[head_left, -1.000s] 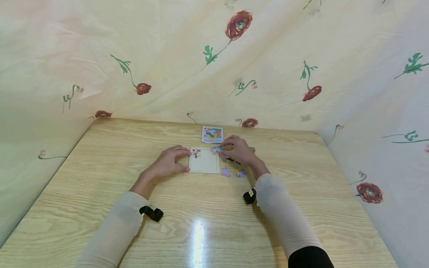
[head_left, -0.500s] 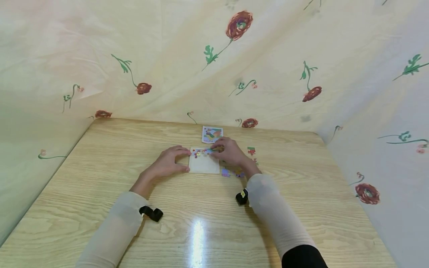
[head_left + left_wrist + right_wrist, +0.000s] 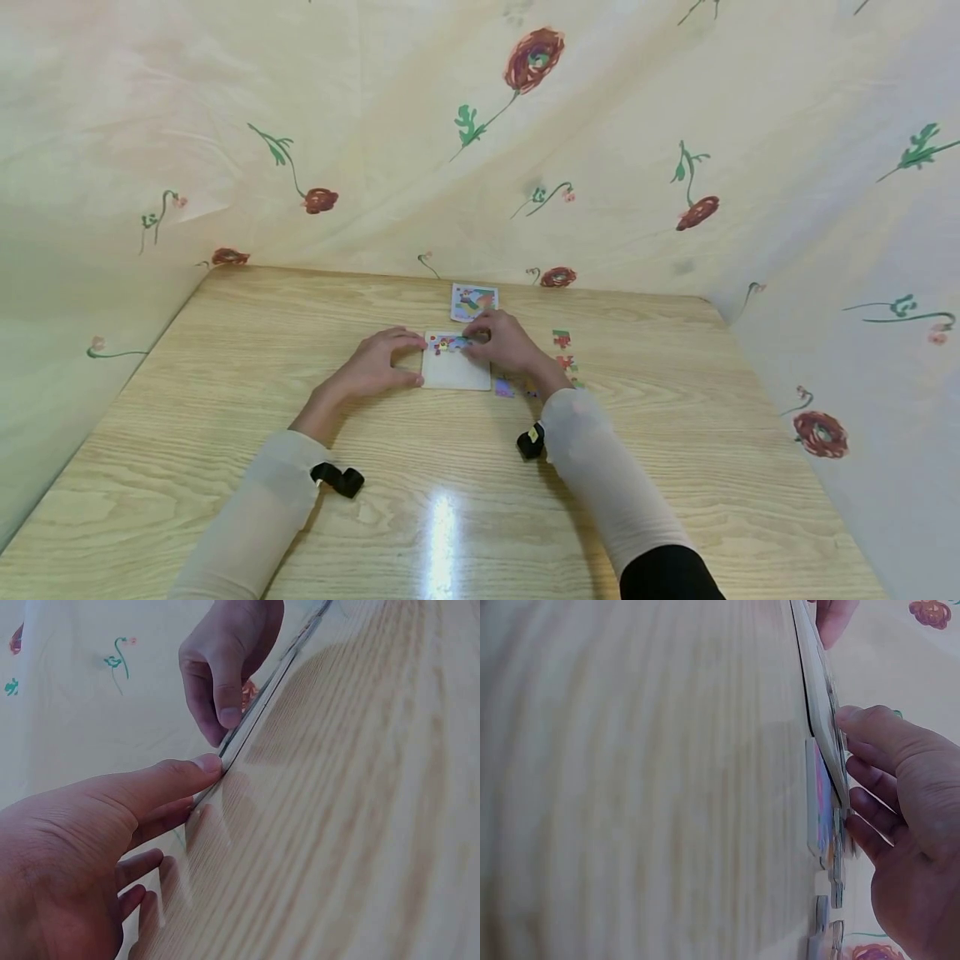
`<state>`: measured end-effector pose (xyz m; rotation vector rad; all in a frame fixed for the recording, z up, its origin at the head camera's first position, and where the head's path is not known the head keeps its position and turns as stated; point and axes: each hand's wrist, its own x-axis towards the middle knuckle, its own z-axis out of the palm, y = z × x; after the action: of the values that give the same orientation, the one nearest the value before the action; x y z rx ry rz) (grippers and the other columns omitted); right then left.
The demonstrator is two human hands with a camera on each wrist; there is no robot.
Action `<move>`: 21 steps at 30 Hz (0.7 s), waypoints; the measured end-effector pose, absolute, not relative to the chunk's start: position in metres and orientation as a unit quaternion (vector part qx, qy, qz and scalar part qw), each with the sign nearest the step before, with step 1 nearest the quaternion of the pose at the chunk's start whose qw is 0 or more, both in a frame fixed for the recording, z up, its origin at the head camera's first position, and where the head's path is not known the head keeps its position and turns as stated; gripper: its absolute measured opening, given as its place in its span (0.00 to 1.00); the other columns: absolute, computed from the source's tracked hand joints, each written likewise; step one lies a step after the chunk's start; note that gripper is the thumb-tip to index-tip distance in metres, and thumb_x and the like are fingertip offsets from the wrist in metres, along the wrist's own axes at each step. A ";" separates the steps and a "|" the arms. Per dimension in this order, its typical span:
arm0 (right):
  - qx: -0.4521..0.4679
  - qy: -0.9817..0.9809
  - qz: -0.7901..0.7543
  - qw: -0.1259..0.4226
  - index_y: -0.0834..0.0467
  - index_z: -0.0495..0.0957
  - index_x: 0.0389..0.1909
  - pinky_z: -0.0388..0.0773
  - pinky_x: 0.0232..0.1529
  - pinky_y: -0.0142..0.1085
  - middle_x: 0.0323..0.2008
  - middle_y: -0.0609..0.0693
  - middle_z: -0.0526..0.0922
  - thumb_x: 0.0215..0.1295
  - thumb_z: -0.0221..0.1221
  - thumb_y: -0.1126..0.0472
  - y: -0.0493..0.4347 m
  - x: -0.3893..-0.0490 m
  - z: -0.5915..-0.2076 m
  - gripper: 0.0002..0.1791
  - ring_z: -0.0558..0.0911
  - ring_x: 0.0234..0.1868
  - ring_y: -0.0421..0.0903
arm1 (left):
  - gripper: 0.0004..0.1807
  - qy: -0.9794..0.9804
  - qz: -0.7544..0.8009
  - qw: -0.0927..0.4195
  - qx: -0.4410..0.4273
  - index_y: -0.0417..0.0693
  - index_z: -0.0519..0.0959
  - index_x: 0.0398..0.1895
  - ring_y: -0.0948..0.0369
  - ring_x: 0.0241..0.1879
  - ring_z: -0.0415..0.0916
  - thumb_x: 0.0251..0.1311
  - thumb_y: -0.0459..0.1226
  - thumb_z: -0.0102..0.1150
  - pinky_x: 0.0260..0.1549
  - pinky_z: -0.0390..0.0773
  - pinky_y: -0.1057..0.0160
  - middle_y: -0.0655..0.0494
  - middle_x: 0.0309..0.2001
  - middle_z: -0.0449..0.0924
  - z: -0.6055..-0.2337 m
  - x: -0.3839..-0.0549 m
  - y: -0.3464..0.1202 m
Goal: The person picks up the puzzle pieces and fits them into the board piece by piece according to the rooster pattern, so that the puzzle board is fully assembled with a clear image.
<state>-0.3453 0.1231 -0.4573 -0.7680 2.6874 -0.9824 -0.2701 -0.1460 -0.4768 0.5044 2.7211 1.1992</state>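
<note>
A pale square puzzle tray (image 3: 456, 372) lies on the table, with colourful puzzle pieces (image 3: 441, 345) along its upper left part. My left hand (image 3: 375, 363) touches the tray's left edge with thumb and forefinger set apart. In the left wrist view its thumb (image 3: 196, 769) rests at the tray's rim. Over the upper right of the tray, my right hand (image 3: 508, 340) pinches a small bluish puzzle piece (image 3: 461, 343) between thumb and fingers. The fingers partly cover that piece. The right wrist view shows the right hand (image 3: 907, 787) close against the tray's edge.
A picture card (image 3: 474, 300) lies just behind the tray. To the right are loose pieces: a purple one (image 3: 504, 387), a red and green one (image 3: 562, 338) and another red one (image 3: 566, 362). Flowered cloth (image 3: 375, 150) hangs behind the wooden table (image 3: 420, 450).
My right hand has moved left over the tray, carrying the bluish puzzle piece in beside the pieces at the upper left. Loose pieces on the right are uncovered. My left hand has stayed put.
</note>
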 end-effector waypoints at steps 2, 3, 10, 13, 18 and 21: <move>-0.255 0.903 -0.333 0.090 0.59 0.87 0.51 0.76 0.65 0.50 0.55 0.55 0.84 0.65 0.70 0.56 0.123 -0.345 -0.458 0.16 0.77 0.60 0.54 | 0.33 0.900 0.397 0.063 0.168 0.54 0.78 0.68 0.44 0.80 0.54 0.58 0.46 0.74 0.77 0.52 0.32 0.50 0.75 0.68 -0.477 -0.270 -0.146; -0.255 0.903 -0.335 0.091 0.59 0.87 0.51 0.76 0.65 0.50 0.55 0.55 0.84 0.65 0.70 0.56 0.122 -0.346 -0.458 0.16 0.77 0.61 0.54 | 0.33 0.900 0.398 0.063 0.168 0.54 0.78 0.68 0.44 0.80 0.54 0.58 0.46 0.74 0.77 0.53 0.32 0.50 0.75 0.68 -0.478 -0.270 -0.146; -0.261 0.900 -0.339 0.089 0.59 0.87 0.50 0.76 0.64 0.50 0.55 0.56 0.84 0.66 0.70 0.57 0.121 -0.345 -0.457 0.15 0.77 0.60 0.54 | 0.33 0.899 0.401 0.063 0.165 0.55 0.78 0.67 0.45 0.80 0.54 0.57 0.45 0.75 0.77 0.52 0.32 0.51 0.75 0.68 -0.477 -0.270 -0.147; -0.263 0.901 -0.335 0.084 0.59 0.87 0.50 0.76 0.64 0.50 0.55 0.55 0.84 0.66 0.70 0.57 0.120 -0.345 -0.458 0.15 0.77 0.60 0.54 | 0.33 0.899 0.401 0.063 0.166 0.55 0.78 0.68 0.44 0.80 0.55 0.57 0.45 0.74 0.77 0.53 0.33 0.50 0.75 0.68 -0.477 -0.269 -0.147; -0.260 0.900 -0.338 0.085 0.58 0.87 0.50 0.75 0.65 0.50 0.55 0.55 0.84 0.65 0.70 0.56 0.120 -0.346 -0.460 0.15 0.77 0.61 0.54 | 0.33 0.900 0.398 0.059 0.167 0.54 0.78 0.67 0.45 0.80 0.55 0.57 0.45 0.74 0.77 0.51 0.33 0.51 0.75 0.69 -0.477 -0.269 -0.147; -0.259 0.898 -0.346 0.088 0.59 0.87 0.50 0.74 0.67 0.51 0.56 0.55 0.84 0.65 0.70 0.56 0.121 -0.346 -0.460 0.16 0.76 0.64 0.56 | 0.33 0.899 0.400 0.058 0.170 0.54 0.78 0.67 0.45 0.80 0.55 0.57 0.45 0.74 0.77 0.52 0.33 0.51 0.74 0.70 -0.477 -0.269 -0.147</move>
<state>-0.3464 0.1205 -0.4603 -0.7723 2.6719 -1.0288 -0.2687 -0.1468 -0.4769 0.5142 2.7248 1.2109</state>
